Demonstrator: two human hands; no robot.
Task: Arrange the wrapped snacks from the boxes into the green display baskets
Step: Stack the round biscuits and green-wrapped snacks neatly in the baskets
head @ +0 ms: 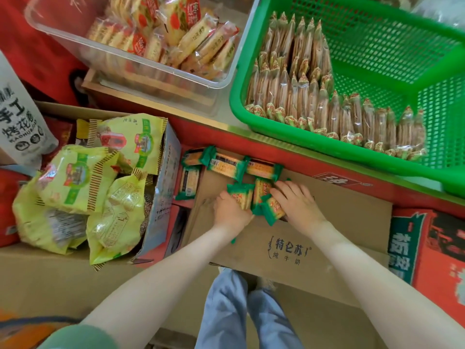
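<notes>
Both my hands reach into a brown cardboard box [314, 238] below the shelf. Between them stands a bunch of green-wrapped cracker packs [254, 195]. My left hand [230, 210] grips the bunch from the left, and my right hand [297, 202] grips it from the right, fingers curled over the packs. More green-wrapped packs [226, 165] lie loose along the box's far edge. Up on the shelf at the right, the green display basket [392, 46] holds rows of upright wrapped crackers [314, 96] along its left and front sides; its right part shows bare mesh.
A clear plastic bin [156, 39] of red-and-yellow wrapped snacks sits left of the basket. An open carton with yellow-green snack bags [100, 180] stands at the left. A red shelf edge [314, 157] runs between box and basket. Red cartons [432, 253] are at the right.
</notes>
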